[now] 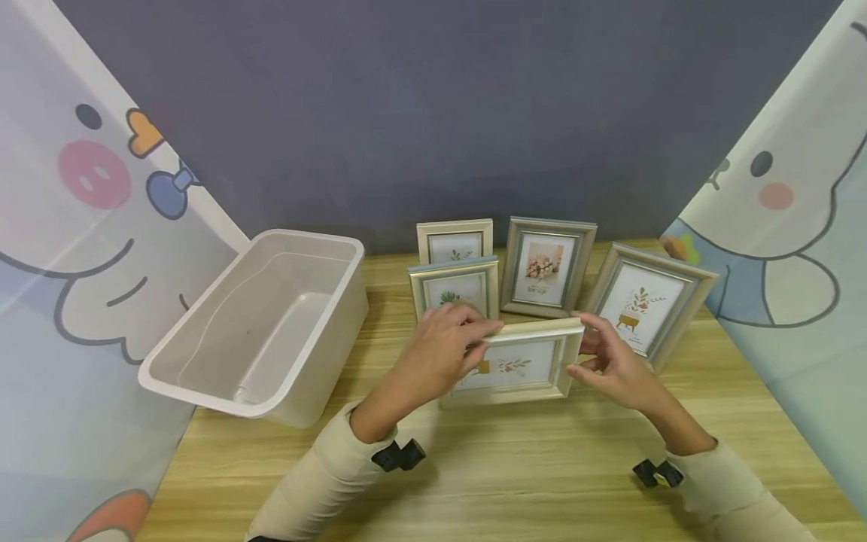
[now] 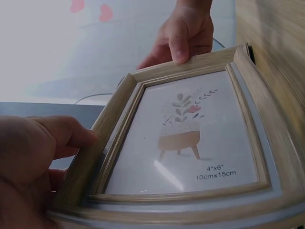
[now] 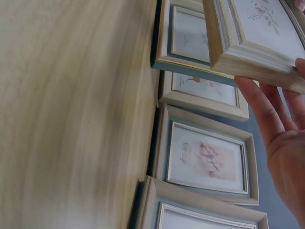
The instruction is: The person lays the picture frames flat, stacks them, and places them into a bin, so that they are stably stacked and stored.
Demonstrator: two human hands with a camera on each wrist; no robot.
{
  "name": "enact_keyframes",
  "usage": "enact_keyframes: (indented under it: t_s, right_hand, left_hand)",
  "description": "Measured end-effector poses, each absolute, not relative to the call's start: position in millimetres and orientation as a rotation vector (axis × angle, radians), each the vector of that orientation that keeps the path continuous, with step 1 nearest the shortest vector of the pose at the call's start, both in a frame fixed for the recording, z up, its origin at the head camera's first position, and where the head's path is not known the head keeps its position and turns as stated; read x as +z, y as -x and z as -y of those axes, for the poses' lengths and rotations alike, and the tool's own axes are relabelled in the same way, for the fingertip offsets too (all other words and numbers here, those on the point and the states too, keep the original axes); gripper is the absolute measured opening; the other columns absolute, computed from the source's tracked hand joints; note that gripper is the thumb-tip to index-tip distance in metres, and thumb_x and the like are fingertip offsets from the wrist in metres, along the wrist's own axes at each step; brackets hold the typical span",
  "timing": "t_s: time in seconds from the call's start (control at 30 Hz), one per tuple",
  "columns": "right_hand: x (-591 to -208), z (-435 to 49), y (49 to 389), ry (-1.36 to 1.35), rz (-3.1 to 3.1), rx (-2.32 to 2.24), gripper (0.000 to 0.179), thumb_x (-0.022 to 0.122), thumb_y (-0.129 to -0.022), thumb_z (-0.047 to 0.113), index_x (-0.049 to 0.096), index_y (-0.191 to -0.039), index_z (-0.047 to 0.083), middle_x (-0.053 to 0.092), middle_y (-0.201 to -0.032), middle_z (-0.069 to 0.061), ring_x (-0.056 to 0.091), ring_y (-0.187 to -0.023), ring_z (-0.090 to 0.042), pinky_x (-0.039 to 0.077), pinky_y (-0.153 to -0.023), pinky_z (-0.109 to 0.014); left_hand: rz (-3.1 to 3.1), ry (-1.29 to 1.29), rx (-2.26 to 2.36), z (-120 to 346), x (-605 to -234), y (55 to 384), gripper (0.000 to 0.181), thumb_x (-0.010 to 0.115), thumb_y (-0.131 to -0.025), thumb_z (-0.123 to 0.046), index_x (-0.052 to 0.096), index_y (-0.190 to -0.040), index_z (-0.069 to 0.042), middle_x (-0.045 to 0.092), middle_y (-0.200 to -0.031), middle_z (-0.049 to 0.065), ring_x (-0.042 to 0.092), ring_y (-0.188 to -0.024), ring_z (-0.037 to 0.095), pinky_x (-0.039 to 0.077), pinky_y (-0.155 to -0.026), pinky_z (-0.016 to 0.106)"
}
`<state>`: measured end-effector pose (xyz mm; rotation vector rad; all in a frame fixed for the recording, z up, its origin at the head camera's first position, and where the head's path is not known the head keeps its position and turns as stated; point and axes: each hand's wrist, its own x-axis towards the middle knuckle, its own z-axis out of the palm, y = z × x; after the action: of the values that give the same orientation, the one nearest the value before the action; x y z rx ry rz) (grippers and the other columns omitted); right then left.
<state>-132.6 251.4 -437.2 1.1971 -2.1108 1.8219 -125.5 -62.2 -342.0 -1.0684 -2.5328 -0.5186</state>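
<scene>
Both hands hold a pale wood-look picture frame [image 1: 528, 363] turned on its side, close above the table. Its print of a potted flower arrangement lies sideways in the head view. At the frame's upper left, my left hand [image 1: 443, 346] pinches the long top edge between thumb and fingers. My right hand [image 1: 615, 365] grips the short right end; in the left wrist view its thumb [image 2: 178, 45] presses on that border. The right wrist view shows the right hand's fingers [image 3: 262, 107] along the frame's edge. Part of the lower left border is hidden behind my left hand.
Behind the held frame stand a gold-and-grey picture frame [image 1: 492, 290], a cream one [image 1: 421, 239] partly hidden, and a grey one with a pink flower print [image 1: 545, 263]. Another frame [image 1: 637, 305] leans at the right. An open white plastic bin [image 1: 332, 339] sits at the left.
</scene>
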Motion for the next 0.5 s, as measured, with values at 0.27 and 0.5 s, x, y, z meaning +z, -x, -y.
enact_keyframes:
  t_s: [0.27, 0.5]
  right_hand:
    - [-444.3, -241.8, 130.6, -1.152, 2.134, 1.647, 0.08, 0.066, -0.079, -0.027, 0.022, -0.145, -0.018, 0.061, -0.112, 0.014, 0.067, -0.098, 0.001, 0.061, -0.067, -0.021]
    - [-446.7, -237.3, 134.7, -1.249, 1.954, 1.708, 0.071, 0.067, -0.087, -0.018, 0.025, -0.144, -0.018, 0.067, -0.128, 0.006, 0.07, -0.105, -0.003, 0.06, -0.069, -0.02]
  left_hand:
    - [2.545, 1.065, -0.501, 68.0, -342.4, 127.2, 0.033, 0.068, -0.094, -0.011, 0.075, -0.125, -0.02, 0.074, -0.106, -0.001, 0.066, -0.105, 0.02, 0.053, -0.087, 0.039]
    - [2.534, 1.043, -0.552, 71.7, -344.5, 127.3, 0.033, 0.07, -0.094, -0.013, 0.074, -0.125, -0.021, 0.073, -0.11, -0.002, 0.063, -0.1, 0.02, 0.051, -0.081, 0.036]
